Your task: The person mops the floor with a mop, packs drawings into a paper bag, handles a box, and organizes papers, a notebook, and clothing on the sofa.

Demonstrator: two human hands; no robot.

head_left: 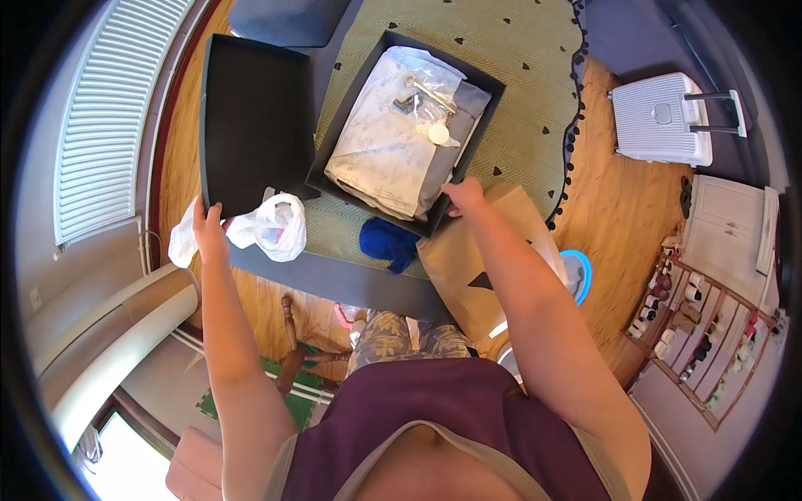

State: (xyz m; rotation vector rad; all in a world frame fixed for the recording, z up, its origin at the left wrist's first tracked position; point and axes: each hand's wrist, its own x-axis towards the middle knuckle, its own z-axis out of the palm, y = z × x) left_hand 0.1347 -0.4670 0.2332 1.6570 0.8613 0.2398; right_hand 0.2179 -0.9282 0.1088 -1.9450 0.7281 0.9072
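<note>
My left hand [210, 227] grips the lower left corner of a black box lid [259, 125], its thumb over the edge. The lid is tilted up beside the open black box [428, 224]. My right hand [464, 197] is closed on the box's near right rim. In the box lies folded pale patterned cloth [376, 159]. On the cloth rests a clear plastic bag [430, 98] with gold-coloured metal parts, and near it a round cream piece [438, 134]. A white plastic bag [284, 230] sits just below the lid.
A yellow-green patterned tablecloth [522, 108] lies under the box. Dark blue cloth [388, 240] and a brown paper bag [468, 259] are near the front edge. A wooden stool [292, 367] stands at lower left. Farther right are a white suitcase [660, 117] and a shoe rack [710, 334].
</note>
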